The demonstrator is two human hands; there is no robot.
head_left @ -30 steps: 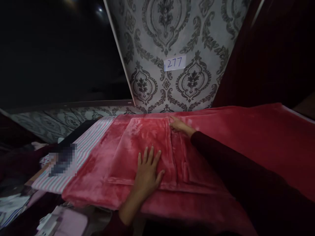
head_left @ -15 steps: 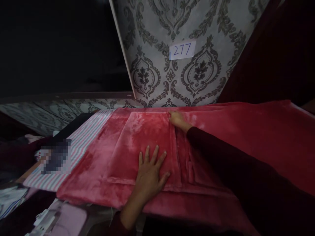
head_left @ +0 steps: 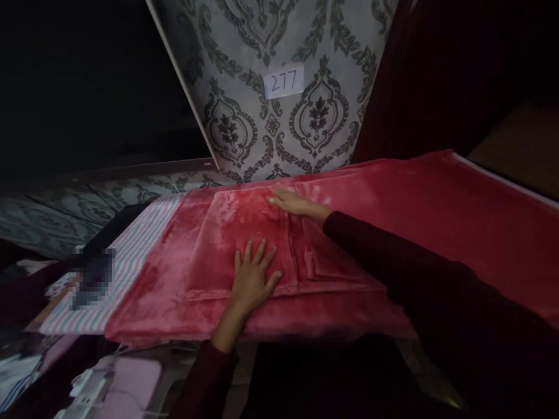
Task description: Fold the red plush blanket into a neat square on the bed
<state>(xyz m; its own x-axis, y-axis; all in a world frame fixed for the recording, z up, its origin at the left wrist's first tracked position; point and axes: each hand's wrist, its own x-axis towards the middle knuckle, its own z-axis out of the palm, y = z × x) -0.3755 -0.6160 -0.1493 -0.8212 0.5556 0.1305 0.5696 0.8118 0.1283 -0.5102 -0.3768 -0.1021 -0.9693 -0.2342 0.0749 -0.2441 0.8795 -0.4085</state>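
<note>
A wall [head_left: 218,52] papered in grey scrollwork rises behind a surface spread with red plush cloth [head_left: 445,215]. Near the middle of that spread lies a folded red panel [head_left: 216,244], its edges squared; whether it joins the cloth beneath is unclear. The left hand [head_left: 253,282] presses palm-down on the panel's near part, fingers spread apart. The right hand [head_left: 294,203] lies across its far right corner, fingers stretched out and close together. A narrow upright fold stands just right of the panel. Farther left, a striped cloth [head_left: 146,241] borders the plush, a pixelated patch hiding part of it. Below sits a pink rounded object [head_left: 133,381]. Above, a paper reading 277 [head_left: 283,81] hangs right of a large dark screen [head_left: 82,87].
</note>
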